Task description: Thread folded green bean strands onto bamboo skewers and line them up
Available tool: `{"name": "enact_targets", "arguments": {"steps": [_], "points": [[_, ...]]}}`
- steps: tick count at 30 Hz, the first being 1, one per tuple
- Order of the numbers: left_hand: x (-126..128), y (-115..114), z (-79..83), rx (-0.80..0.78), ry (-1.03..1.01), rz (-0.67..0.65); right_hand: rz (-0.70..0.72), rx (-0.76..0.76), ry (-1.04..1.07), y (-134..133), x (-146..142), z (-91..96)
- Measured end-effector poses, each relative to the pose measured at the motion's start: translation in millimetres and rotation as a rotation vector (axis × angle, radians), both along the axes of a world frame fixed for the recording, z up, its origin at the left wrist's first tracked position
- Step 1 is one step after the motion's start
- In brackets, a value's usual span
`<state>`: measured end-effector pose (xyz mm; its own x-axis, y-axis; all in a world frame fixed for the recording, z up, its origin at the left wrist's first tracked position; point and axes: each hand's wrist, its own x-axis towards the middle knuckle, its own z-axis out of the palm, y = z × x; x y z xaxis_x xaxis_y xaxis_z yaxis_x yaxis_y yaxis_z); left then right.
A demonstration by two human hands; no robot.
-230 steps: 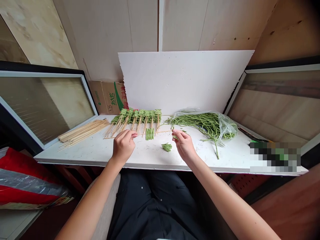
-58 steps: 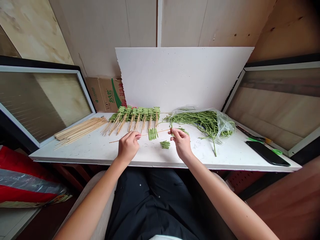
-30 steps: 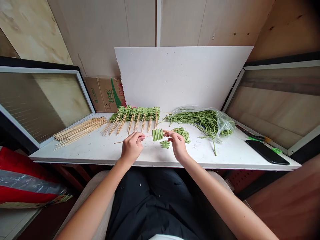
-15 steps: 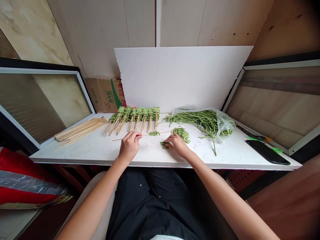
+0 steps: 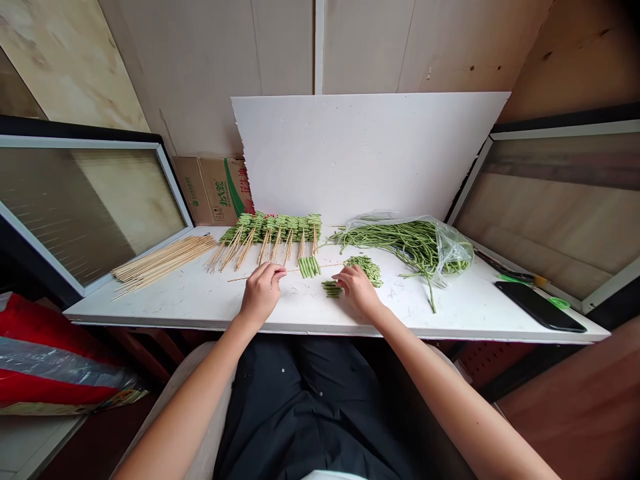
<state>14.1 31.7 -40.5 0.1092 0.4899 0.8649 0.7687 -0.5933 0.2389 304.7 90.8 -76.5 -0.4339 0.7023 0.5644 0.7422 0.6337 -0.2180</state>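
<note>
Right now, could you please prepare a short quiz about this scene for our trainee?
1. Which hand pinches the skewer threaded with bean pieces?
2. True or false: the black phone lies to the right of the long beans.
3. The bundle of bare skewers lies: a) in the plastic bag; b) at the left of the table; c) behind the long beans.

Key: 1. The left hand. 2. True. 3. b.

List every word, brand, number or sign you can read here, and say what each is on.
"北大荒" (green; last character soft): cardboard box
"花生油" (red; last character soft): same box, beside the white board
Small print under the green characters, and beside the round green logo on the box's left face: too small to read.
</note>
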Motion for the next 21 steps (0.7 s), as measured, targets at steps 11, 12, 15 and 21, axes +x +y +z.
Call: {"name": "enact_targets", "arguments": {"steps": [11, 12, 15, 21], "points": [[-4.6, 0.0, 2.3, -0.007, -0.026, 0.045, 0.111, -0.49, 0.948, 19.6, 8.1, 13.2], [-4.6, 0.1, 2.0, -0.008, -0.028, 0.048, 0.136, -0.523, 1.027, 17.4, 6.2, 16.4], [-4.2, 0.2, 1.1, -0.007, -0.028, 0.052, 0.174, -0.541, 1.148, 9.6, 0.8, 27.2], [1.7, 0.0, -3.1, -0.049, 0.022, 0.057, 0.141, -0.357, 0.964, -14.4, -11.3, 41.3]]}}
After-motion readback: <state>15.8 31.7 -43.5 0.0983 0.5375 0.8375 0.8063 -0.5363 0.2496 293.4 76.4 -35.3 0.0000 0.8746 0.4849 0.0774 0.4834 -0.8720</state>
